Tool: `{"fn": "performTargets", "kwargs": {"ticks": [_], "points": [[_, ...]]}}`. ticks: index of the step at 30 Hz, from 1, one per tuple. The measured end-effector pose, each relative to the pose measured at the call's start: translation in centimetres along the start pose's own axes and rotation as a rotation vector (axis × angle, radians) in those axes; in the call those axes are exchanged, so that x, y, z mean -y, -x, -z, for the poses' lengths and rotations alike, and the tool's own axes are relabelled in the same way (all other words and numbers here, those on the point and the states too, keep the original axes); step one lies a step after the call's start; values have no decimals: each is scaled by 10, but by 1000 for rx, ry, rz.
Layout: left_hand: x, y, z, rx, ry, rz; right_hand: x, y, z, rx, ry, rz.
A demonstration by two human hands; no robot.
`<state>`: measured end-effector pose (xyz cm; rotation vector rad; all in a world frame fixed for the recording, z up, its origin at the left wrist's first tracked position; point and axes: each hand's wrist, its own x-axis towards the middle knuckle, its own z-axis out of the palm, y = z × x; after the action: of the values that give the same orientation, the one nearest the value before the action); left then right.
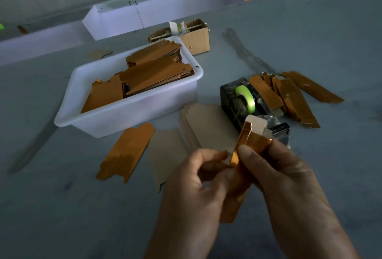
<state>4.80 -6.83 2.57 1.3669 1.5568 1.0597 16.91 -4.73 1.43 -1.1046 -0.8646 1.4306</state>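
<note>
The carton [251, 138], a gold, half-folded sleeve, is hanging in the air over the table [82, 207], just in front of the dispenser [233, 101], with its open top tilting away from the person. Both hands are holding it. The left hand [198, 186] is pinching a flap at its left edge between thumb and forefinger. The right hand [279, 176] is gripping it, its thumb pressing on the front and its fingers curling behind. A green tape roll [246, 98] is sitting in the dispenser. Pale blanks [206, 126] are lying beside it, and 1 gold blank [126, 152] is lying further left. Finished cartons [293, 97] are piling up to the right. A white tub [128, 114] is holding more stacked blanks, with a box [196, 39] standing behind it.
</note>
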Motion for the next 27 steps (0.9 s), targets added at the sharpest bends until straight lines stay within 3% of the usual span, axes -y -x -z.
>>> {"fn": "performTargets", "kwargs": {"ticks": [2,6,11,13,17,27], "points": [[-6,-4,7,131,137,112,3,0,-1,0,49,24],[-10,-7,4,116,105,30,16,-1,2,-22,276,106],[-12,-17,0,83,97,58,43,-23,31,-317,702,455],[-12,-21,0,81,99,96,47,-42,47,-324,765,382],[-17,-28,-7,58,258,197,40,-66,59,-41,657,30],[-18,-26,-34,11,485,211,31,-66,52,-32,611,40]]}}
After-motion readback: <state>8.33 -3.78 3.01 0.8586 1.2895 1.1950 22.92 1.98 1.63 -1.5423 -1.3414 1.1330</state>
